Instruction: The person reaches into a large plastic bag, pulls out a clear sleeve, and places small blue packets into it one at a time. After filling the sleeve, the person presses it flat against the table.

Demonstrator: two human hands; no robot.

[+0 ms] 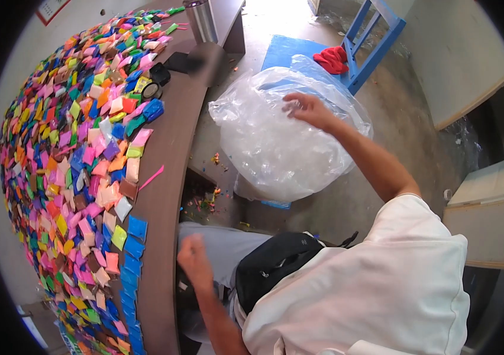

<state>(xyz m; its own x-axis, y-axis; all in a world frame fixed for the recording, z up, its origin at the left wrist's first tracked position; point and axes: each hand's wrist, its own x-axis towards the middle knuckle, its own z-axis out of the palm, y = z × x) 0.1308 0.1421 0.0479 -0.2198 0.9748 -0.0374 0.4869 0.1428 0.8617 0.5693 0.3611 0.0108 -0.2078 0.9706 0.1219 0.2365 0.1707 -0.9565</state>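
My right hand (306, 109) reaches out with fingers spread and lies on top of a big, puffed-up clear plastic bag (275, 148) that stands on the floor beside the table. My left hand (193, 260) is curled into a loose fist over my lap, close to the brown table edge (166, 195); nothing shows in it. A thick layer of small coloured packets (74, 154) in pink, blue, yellow, orange and green covers the tabletop.
A steel tumbler (200, 19), a black item (160, 73) and a tape roll (151, 90) sit at the table's far end. A black pouch (273, 260) lies at my waist. On the floor are a blue frame (376, 41), a red cloth (331, 59) and scattered bits (210, 198).
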